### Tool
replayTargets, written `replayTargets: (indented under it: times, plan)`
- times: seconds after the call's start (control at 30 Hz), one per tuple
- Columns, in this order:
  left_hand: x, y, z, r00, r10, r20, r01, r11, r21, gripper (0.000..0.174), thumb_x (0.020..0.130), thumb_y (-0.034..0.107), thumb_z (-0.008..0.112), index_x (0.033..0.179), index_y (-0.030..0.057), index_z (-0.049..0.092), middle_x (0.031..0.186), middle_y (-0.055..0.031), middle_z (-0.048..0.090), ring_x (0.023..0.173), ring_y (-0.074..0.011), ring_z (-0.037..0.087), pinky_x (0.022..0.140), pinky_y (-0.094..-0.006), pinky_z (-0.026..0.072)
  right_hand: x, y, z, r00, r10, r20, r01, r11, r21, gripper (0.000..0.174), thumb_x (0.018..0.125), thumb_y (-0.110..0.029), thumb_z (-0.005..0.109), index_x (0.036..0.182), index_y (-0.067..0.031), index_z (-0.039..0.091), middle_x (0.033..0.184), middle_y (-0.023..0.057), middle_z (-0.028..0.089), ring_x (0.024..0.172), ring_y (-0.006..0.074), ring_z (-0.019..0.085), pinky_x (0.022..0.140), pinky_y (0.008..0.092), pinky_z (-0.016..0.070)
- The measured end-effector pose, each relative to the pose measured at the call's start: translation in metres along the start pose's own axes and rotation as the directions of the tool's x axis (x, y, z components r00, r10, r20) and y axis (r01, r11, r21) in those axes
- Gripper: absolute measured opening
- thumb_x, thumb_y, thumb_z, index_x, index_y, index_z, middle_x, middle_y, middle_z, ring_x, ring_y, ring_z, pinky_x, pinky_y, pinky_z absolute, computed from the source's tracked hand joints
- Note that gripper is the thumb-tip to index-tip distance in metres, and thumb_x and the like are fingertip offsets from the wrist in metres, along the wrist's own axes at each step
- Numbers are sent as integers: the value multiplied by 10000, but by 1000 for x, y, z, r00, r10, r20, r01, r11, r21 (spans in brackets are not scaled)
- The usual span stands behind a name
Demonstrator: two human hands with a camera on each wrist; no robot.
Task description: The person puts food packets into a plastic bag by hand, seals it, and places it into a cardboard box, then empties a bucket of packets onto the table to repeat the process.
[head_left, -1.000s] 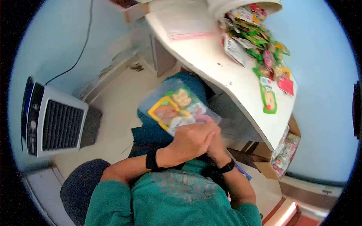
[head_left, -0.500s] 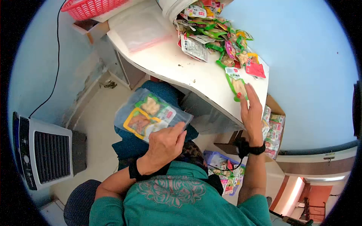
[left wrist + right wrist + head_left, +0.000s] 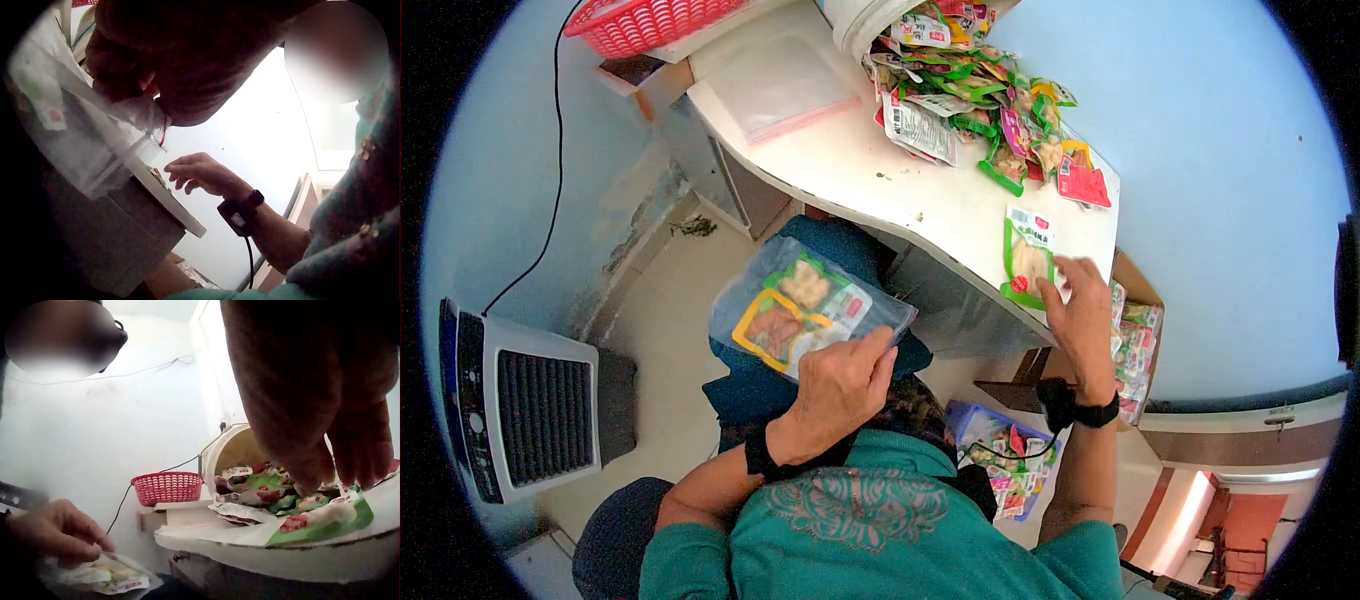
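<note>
A clear, limp plastic bag (image 3: 735, 290) of sealed food packets is held above the lap, its near edge pinched between thumb and curled fingers of the left hand (image 3: 830, 395). Light but floppy and slick, it is probably best gripped at that edge, with the lumpy contents likely to sag. Farther right, glossy, crinkled pouches (image 3: 970, 85) are heaped at the mouth of a tipped, smooth-walled white tub (image 3: 855, 28) on the desk (image 3: 880, 195). Near the desk's edge, a green-bordered packet (image 3: 1030, 262), flat-rimmed with a plump, pale middle, is pinched at its side by the bent fingers of the right hand (image 3: 1085, 315); its flat seal should offer the surest hold.
</note>
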State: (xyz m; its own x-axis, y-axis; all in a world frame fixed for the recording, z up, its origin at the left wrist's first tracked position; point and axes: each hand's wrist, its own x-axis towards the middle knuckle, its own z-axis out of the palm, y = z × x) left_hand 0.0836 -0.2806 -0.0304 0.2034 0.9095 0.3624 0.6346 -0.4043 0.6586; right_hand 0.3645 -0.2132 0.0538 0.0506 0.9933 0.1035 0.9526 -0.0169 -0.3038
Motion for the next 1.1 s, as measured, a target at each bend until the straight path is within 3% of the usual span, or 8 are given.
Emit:
replayTargets:
  times: [0.07,0.3,0.4,0.47,0.67,0.8,0.93,1.1]
  plan:
    - [0,0,1,1000,8,-10,-8,1000,3,227,826,119,713,1034,44,660,747,-149,676,631,-299,669,561,-411,517,20,25,12,916,-350,-195,325,934,-149,531,824,-173,719,1305,-15,561,1252,249,595,1151,389,571,1008,404,458]
    - [1,4,1,1000,-1,5,1,1000,26,235,829,127,713,1048,56,666,732,-134,670,631,-292,671,556,-404,517,90,44,10,966,-185,178,179,983,52,931,653,-421,873,1356,63,501,1330,256,565,1220,369,554,1050,385,435]
    - [1,3,4,1000,14,-1,-14,999,39,235,831,131,713,1048,57,659,724,-131,669,623,-289,669,546,-404,511,95,48,2,965,-69,253,79,996,-29,795,650,-313,881,1275,68,570,1225,230,624,1130,306,605,972,359,475]
    - [1,2,5,1000,23,1,-23,999,40,235,832,134,713,1046,59,655,716,-130,665,615,-289,666,538,-404,507,97,55,-3,957,-114,268,107,993,39,410,670,-218,850,921,51,667,769,77,628,734,163,587,658,329,488]
    - [0,0,4,999,25,-37,-26,1000,-15,227,836,139,711,1038,59,648,694,-128,651,591,-296,650,523,-408,496,56,59,-21,953,60,296,-125,970,207,184,789,-142,751,790,-16,617,649,-10,542,605,76,505,515,262,401]
    - [-2,-1,5,1000,12,-13,-12,1000,2,232,837,139,710,1044,54,648,683,-130,646,579,-299,643,521,-415,493,-7,55,-26,949,90,303,-242,824,513,167,910,-138,653,1034,-52,583,794,-18,594,636,60,501,544,243,415]
    - [-2,0,7,999,14,-43,-14,1000,7,208,839,139,708,1019,60,641,653,-132,628,573,-301,640,515,-419,489,-64,24,1,905,149,399,-417,498,760,143,919,-68,647,1055,-52,606,833,-17,650,664,58,571,583,203,466]
    - [-2,4,5,998,24,-52,-23,1000,9,175,851,146,698,993,65,635,625,-122,608,567,-298,639,508,-418,485,-108,1,62,798,7,603,-602,-35,798,189,925,-77,663,1095,0,631,967,90,714,814,167,704,744,339,607]
